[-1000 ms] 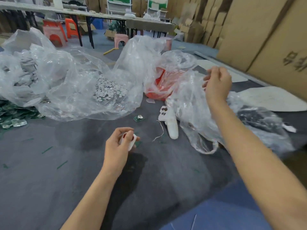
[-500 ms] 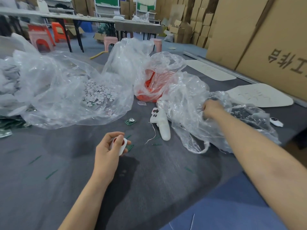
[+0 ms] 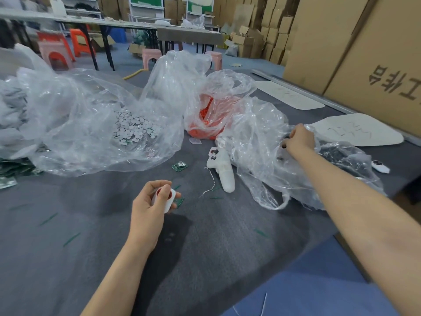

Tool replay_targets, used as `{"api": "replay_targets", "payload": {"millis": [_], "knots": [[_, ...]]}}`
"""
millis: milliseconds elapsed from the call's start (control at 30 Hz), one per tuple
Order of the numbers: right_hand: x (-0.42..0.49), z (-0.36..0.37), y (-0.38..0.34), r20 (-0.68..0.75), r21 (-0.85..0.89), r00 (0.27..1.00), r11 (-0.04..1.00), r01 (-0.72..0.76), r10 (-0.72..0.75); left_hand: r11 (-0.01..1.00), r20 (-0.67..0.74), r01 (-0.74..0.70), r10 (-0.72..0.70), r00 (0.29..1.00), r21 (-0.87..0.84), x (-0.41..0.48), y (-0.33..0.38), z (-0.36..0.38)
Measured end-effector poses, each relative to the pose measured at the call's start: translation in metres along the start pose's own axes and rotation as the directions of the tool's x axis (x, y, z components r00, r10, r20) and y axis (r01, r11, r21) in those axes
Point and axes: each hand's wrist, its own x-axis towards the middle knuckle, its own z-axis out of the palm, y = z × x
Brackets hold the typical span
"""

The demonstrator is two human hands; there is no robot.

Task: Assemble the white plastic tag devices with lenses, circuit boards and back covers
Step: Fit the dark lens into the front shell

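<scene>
Tugging at loose film is the main risk: the clear bag (image 3: 257, 142) lies slack over the right of the grey table (image 3: 68, 258), and a hard pull could slide it into the white gadget (image 3: 222, 171) touching its left edge, or tip its dark parts toward the table's edge. A small circuit board (image 3: 180, 166) lies loose just beside that gadget and could be swept along too. The film also hides what is inside, so the wrong part, or several at once, may come out. The white tag (image 3: 164, 199) could slip as well, since only one hand holds it, above the table, and its red lens may not be seated firmly.

The right hand (image 3: 299, 140) is stretched far out, fingers curled and bunched against the top of the clear bag, gripping its film. Whether a part is caught inside that pinch, I cannot tell. The left hand (image 3: 148, 206) sits near the middle of the table, fingers and thumb wrapped round the white tag, red lens facing up. A second green board (image 3: 180, 201) peeks out on the table just beyond those fingers.
</scene>
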Motion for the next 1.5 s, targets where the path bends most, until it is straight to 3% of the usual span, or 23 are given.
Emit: {"api": "replay_targets", "payload": {"millis": [100,133,200,267,300,367,467,567,700,900,1100,1200,1500], "knots": [[-0.014,-0.009,-0.013,-0.235,0.154,0.968,0.980,0.122,-0.084,0.999,0.016,0.007,-0.006,1.000,-0.041,-0.002,0.004,0.000],[-0.023,-0.013,-0.023,-0.336,0.291,0.937,0.935,0.202,-0.098,0.999,0.019,0.010,-0.009,1.000,-0.051,-0.002,0.005,0.000],[-0.050,-0.019,-0.050,-0.408,0.542,0.903,0.762,0.355,-0.131,0.998,0.013,0.019,-0.018,1.000,-0.061,-0.003,0.006,0.000],[-0.089,-0.016,-0.081,-0.310,0.709,0.914,0.577,0.405,-0.260,0.995,-0.007,0.041,-0.042,0.999,-0.086,-0.003,0.006,0.000],[-0.113,-0.010,-0.095,-0.211,0.797,0.916,0.483,0.363,-0.341,0.992,-0.021,0.055,-0.058,0.998,-0.115,-0.003,0.007,0.000],[-0.160,0.006,-0.117,0.000,0.925,0.878,0.333,0.181,-0.479,0.987,-0.043,0.054,-0.061,0.997,-0.150,-0.003,0.008,-0.001],[-0.209,0.039,-0.136,0.248,0.962,0.793,0.240,-0.133,-0.557,0.995,-0.134,-0.015,0.002,0.991,-0.095,-0.003,0.009,-0.012],[-0.234,0.067,-0.139,0.439,0.896,0.696,0.225,-0.382,-0.568,0.995,-0.237,-0.026,0.004,0.972,-0.092,0.002,0.011,-0.030],[-0.243,0.086,-0.128,0.566,0.812,0.636,0.220,-0.541,-0.525,0.973,-0.219,0.064,-0.113,0.969,-0.221,0.006,0.014,-0.040],[-0.241,0.091,-0.128,0.609,0.750,0.603,0.127,-0.649,-0.515,0.976,-0.200,0.064,-0.107,0.974,-0.210,0.003,0.019,-0.039],[-0.241,0.089,-0.131,0.548,0.775,0.631,0.049,-0.630,-0.550,0.935,-0.213,0.071,-0.153,0.965,-0.346,0.004,0.019,-0.040],[-0.239,0.087,-0.129,0.570,0.741,0.611,0.022,-0.671,-0.549,0.930,-0.182,0.055,-0.129,0.975,-0.365,0.003,0.017,-0.041],[-0.237,0.086,-0.125,0.666,0.633,0.457,0.122,-0.765,-0.589,0.953,-0.185,0.068,-0.127,0.975,-0.297,0.000,0.015,-0.039]]}}
